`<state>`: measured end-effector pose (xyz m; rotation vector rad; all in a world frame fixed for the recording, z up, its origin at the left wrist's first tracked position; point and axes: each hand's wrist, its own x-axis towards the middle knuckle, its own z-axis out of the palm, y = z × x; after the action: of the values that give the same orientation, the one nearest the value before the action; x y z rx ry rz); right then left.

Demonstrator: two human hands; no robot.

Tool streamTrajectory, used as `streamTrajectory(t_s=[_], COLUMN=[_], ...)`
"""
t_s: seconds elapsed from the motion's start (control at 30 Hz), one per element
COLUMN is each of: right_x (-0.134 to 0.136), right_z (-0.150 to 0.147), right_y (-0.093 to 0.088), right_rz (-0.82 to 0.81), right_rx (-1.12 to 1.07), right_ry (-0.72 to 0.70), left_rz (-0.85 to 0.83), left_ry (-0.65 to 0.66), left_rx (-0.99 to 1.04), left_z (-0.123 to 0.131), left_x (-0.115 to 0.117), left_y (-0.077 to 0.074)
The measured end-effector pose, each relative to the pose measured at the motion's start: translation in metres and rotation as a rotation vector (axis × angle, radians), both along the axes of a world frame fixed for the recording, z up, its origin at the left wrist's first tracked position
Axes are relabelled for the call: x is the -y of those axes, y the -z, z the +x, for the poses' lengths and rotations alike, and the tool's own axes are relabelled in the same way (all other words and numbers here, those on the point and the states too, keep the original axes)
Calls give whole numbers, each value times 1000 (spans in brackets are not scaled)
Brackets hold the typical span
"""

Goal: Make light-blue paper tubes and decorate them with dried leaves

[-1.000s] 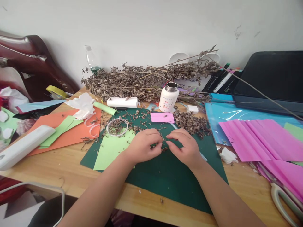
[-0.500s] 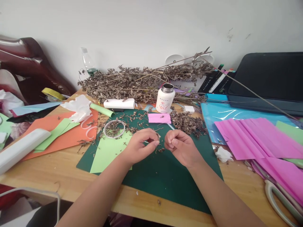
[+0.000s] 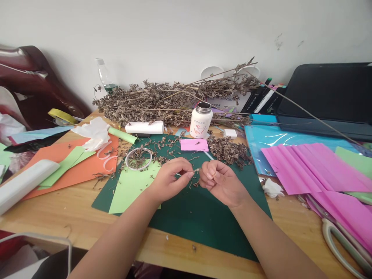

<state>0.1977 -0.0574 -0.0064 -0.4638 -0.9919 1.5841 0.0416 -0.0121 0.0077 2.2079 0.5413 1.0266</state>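
Observation:
Over the green cutting mat (image 3: 200,228), my left hand (image 3: 174,176) pinches a thin pale stem-like piece whose small end (image 3: 197,170) pokes out past the fingertips. My right hand (image 3: 219,178) is close beside it, fingers curled and thumb pressed on the forefinger. Whatever it holds, if anything, is hidden. Just beyond the hands are a pink paper strip (image 3: 194,145) and a heap of dried leaves (image 3: 229,151). Near my left hand, a roll of clear tape (image 3: 126,158) and a light green sheet (image 3: 128,193) lie on the mat.
A white bottle without a lid (image 3: 201,120) stands at the mat's back edge. Behind it lie dried plant stalks (image 3: 139,102). Pink crepe paper (image 3: 314,166), scissors (image 3: 328,232) and a blue packet (image 3: 261,151) are at right. Orange paper (image 3: 78,174) lies left.
My right hand has turned slightly and its fingers have come nearer to the left fingertips and the small end there. My left hand keeps its pinch. The view has shifted slightly.

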Motion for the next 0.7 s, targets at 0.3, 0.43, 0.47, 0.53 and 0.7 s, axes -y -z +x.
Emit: streamTrajectory(t_s=[0.3, 0.43, 0.47, 0.53, 0.7], right_x=[3, 3, 2, 0, -5], right_z=[1, 2, 2, 2, 0], right_y=[-2, -2, -2, -2, 2], right_rz=[-58, -91, -97, -108, -112], right_rx=[-83, -82, -76, -54, 74], right_ry=[-55, -19, -4, 40, 219], left_rz=[8, 3, 2, 2, -10], left_ry=[-16, -20, -21, -25, -34], left_rx=[-10, -9, -9, -9, -21], left_z=[0, 0, 0, -1, -1], left_x=[0, 0, 0, 0, 0], left_y=[1, 2, 2, 2, 2])
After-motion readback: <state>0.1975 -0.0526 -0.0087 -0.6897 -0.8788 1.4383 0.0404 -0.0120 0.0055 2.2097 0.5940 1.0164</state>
